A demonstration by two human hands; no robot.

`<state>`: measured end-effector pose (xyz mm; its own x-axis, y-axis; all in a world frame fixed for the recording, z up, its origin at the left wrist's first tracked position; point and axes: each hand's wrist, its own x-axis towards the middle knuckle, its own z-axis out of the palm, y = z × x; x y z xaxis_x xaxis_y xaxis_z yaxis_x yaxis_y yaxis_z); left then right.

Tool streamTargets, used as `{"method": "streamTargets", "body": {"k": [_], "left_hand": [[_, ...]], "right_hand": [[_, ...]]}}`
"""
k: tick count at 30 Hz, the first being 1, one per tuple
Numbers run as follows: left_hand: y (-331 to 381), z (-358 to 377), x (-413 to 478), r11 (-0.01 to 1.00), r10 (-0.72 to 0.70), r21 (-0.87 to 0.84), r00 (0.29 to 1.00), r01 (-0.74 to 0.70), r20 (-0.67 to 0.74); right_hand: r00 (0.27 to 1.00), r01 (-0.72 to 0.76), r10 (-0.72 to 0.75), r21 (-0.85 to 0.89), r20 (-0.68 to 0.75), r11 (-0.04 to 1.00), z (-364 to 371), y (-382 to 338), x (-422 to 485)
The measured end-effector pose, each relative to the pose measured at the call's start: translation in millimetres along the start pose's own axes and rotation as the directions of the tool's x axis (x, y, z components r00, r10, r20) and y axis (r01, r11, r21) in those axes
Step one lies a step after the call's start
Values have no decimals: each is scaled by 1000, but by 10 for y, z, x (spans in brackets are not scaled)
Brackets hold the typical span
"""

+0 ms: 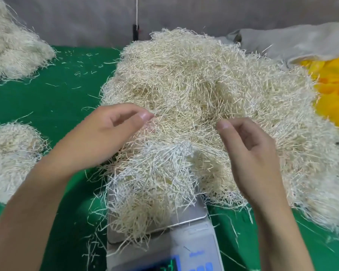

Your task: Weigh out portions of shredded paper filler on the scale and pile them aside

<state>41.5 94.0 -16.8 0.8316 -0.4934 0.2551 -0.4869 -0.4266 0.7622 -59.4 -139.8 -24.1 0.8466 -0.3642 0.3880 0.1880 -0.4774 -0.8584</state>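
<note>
Hovering at near edge of big pile point(204, 81), L hand point(106, 133) & R hand point(250, 153) are hanging w/ fingers loosely curled, gripping nothing. Portion point(151, 182) is sitting on scale point(190, 217), btwn forearms.

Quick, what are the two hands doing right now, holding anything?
Left hand: open, fingers loosely curled, holding nothing.
Right hand: open, loosely curled, holding nothing.
</note>
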Motion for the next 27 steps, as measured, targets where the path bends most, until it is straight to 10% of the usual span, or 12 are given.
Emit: {"method": "streamTargets", "body": {"k": [19,27], "left_hand": [[-6,-275,-245,998,-42,57,998,39,45],[-108,-471,-224,987,-160,-13,986,160,40]], "right_hand": [[955,164,-102,-206,280,965,128,-301,-166],[642,270,341,-619,687,738,834,-193,-282]]}}
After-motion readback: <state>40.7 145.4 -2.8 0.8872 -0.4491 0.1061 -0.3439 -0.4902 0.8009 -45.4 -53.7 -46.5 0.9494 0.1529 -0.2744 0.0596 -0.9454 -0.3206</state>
